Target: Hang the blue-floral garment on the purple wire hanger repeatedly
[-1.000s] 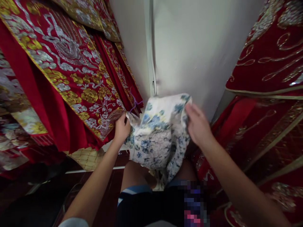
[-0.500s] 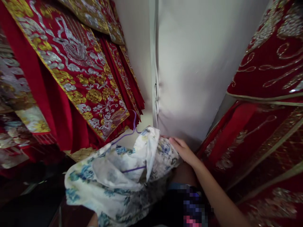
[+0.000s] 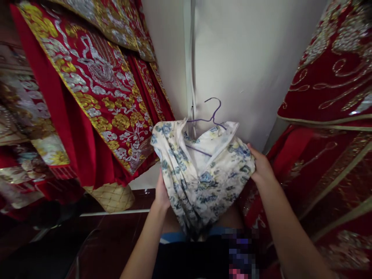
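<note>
A white blouse with blue and yellow flowers (image 3: 209, 190) hangs on a thin purple wire hanger (image 3: 216, 110), held up in front of me. The hanger's hook stands above the open collar, and its lower bar shows inside the neckline. My left hand (image 3: 162, 192) grips the blouse at its left side, with most fingers hidden behind the cloth. At the right sleeve, my right hand (image 3: 260, 166) is closed on the fabric, fingers partly behind it. The blouse's lower part bunches near my lap.
Red cloths with gold and silver embroidery (image 3: 116, 100) hang on the left. More red beaded fabric (image 3: 328, 85) hangs on the right. Behind the blouse is a pale wall (image 3: 232, 50) with a vertical cable (image 3: 192, 77). Dark reddish floor (image 3: 116, 240) shows at lower left.
The blouse and hanger have risen and swung right, from tilted at lower left to roughly upright. My left hand has come into view, and my right hand has moved right and slightly up.
</note>
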Demonstrator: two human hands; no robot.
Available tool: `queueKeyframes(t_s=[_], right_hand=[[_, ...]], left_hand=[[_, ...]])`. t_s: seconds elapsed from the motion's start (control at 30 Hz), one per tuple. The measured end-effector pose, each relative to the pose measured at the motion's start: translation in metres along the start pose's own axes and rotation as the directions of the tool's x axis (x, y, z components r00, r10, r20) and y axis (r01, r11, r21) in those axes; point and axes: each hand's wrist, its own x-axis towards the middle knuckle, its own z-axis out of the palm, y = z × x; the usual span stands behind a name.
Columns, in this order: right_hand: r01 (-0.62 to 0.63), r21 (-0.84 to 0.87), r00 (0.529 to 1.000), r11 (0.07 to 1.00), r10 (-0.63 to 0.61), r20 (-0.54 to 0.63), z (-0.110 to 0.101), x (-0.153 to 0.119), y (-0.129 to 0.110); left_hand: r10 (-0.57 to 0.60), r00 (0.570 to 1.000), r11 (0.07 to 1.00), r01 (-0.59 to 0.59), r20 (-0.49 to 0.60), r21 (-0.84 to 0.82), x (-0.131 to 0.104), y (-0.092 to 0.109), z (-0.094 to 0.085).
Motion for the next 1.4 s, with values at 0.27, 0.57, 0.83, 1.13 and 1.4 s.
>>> queueKeyframes(t_s=[0.27,0.57,0.83,1.13,1.4], right_hand=[[-0.059,-0.126,0.973,0.99,0.085,0.213,0.031,0.008,-0.006],[0.5,-0.594,0.672,0.63,-0.715,-0.193,-0.002,-0.05,0.033],[-0.03,-0.314,0.974,0.949,0.098,0.205,0.041,-0.134,0.129],[-0.075,-0.315,0.954,0.946,0.159,0.252,0.031,-0.132,0.101],[-0.058,-0.408,0.866,0.911,0.249,0.434,0.039,-0.139,0.092]], left_hand=[[-0.109,0.983,0.973,0.076,-0.147,-0.216,-0.024,-0.026,-0.009],[-0.115,0.986,0.98,0.092,-0.123,-0.178,-0.065,-0.075,-0.002],[-0.116,0.984,0.981,0.092,-0.138,-0.169,-0.075,-0.103,0.012],[0.478,0.752,0.871,-0.338,-0.453,0.358,-0.074,-0.107,0.0],[0.578,0.8,0.607,-0.552,0.158,0.572,-0.061,-0.092,0.041]])
